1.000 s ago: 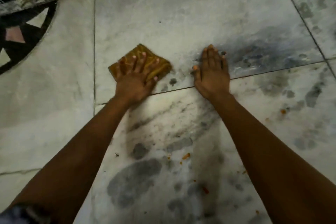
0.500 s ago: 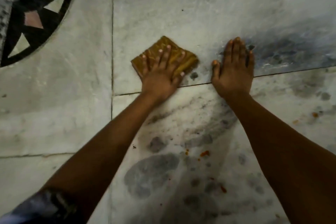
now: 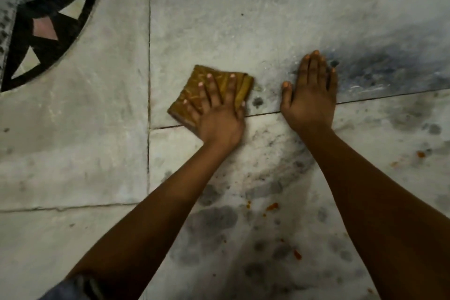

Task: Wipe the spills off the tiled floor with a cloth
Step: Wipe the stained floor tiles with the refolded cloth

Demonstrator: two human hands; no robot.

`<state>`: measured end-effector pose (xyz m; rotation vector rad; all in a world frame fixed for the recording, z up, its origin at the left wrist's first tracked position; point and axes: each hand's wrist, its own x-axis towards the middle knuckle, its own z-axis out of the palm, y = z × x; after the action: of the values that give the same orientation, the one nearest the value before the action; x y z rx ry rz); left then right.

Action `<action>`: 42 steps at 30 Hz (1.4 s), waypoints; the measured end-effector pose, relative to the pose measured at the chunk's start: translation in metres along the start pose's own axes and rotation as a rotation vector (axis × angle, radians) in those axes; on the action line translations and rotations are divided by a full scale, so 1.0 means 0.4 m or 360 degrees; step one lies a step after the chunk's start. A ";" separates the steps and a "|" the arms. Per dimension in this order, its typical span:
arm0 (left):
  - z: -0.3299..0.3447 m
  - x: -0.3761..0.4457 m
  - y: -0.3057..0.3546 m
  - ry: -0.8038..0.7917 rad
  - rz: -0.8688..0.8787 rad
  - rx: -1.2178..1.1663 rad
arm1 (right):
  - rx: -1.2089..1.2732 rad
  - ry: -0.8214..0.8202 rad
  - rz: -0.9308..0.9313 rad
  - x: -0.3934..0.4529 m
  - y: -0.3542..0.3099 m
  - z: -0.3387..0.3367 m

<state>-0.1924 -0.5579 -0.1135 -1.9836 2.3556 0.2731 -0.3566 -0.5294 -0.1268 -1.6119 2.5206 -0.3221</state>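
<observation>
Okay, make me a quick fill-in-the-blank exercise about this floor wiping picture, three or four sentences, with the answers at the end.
1. The left hand presses flat on a folded ____ cloth.
2. The right hand lies on the floor with its palm facing ____.
3. The small crumbs between the two forearms are ____ in colour.
4. The patterned black inlay lies on the ____ side of the cloth.

Missing words: yellow-brown; down; orange; left
</observation>
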 end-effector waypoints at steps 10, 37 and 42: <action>-0.065 0.178 -0.143 -0.0002 -0.0151 -0.0100 | 0.0012 0.0007 -0.0027 0.002 0.009 -0.001; -0.006 0.095 0.055 -0.0045 0.0274 -0.0016 | -0.0012 0.0013 0.0014 -0.001 0.000 -0.002; -0.060 0.276 -0.074 -0.0040 0.0019 -0.0086 | -0.0020 -0.0020 0.0022 0.001 0.002 -0.004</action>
<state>-0.1810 -0.6738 -0.1097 -1.9778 2.3704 0.3638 -0.3579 -0.5292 -0.1255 -1.5953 2.5284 -0.2943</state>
